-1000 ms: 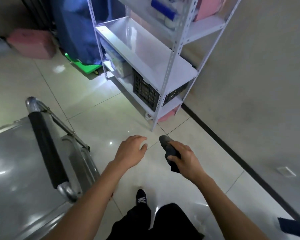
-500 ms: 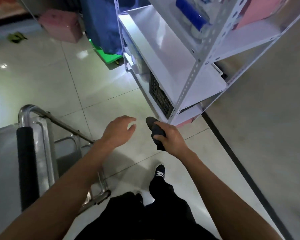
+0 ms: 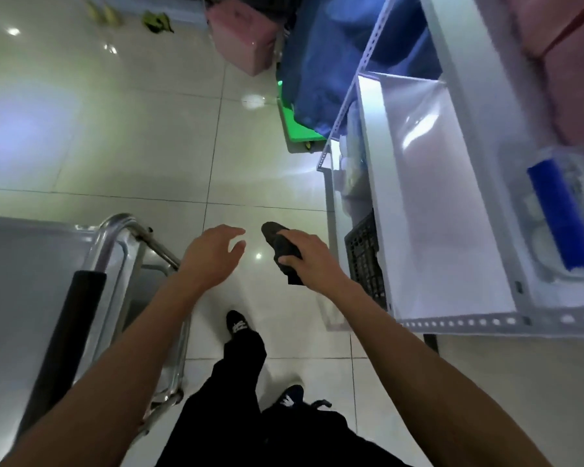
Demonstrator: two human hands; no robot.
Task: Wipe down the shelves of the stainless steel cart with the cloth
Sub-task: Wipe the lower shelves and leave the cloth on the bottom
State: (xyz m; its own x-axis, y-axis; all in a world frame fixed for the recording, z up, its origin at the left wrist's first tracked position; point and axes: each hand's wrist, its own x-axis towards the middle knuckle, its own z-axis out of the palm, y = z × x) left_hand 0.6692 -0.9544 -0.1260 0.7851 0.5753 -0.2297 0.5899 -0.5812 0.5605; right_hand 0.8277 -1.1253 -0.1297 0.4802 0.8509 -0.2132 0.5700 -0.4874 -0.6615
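You are in the approach step: the cloth is in your hand, but no wiping is happening yet, as I judge it, because neither hand touches the cart. The next move calls for a turn to your left, to bring the cloth down flat on the top shelf.

Nearest to you, below both hands, are your dark trousers and shoes point(image 3: 238, 324) on the tiled floor point(image 3: 142, 156).

Your right hand point(image 3: 309, 256) has its fingers curled around the dark cloth point(image 3: 280, 252); one end of the cloth sticks out ahead of the fingers and another end hangs below the palm. Your left hand point(image 3: 211, 254) is relaxed and spread, it holds nothing and touches nothing, and it hovers just beside the right hand.

To the left of your left hand stands the steel cart point(image 3: 21, 281), with its black handle grip point(image 3: 68, 335) and the top shelf. The lower shelves are mostly hidden.

To the right of your right hand is a white rack point(image 3: 429, 203) with a black crate point(image 3: 364, 261) low in it. Farther ahead of the hands are a green dolly point(image 3: 297, 129), something blue on it, and a pink box point(image 3: 243, 38).
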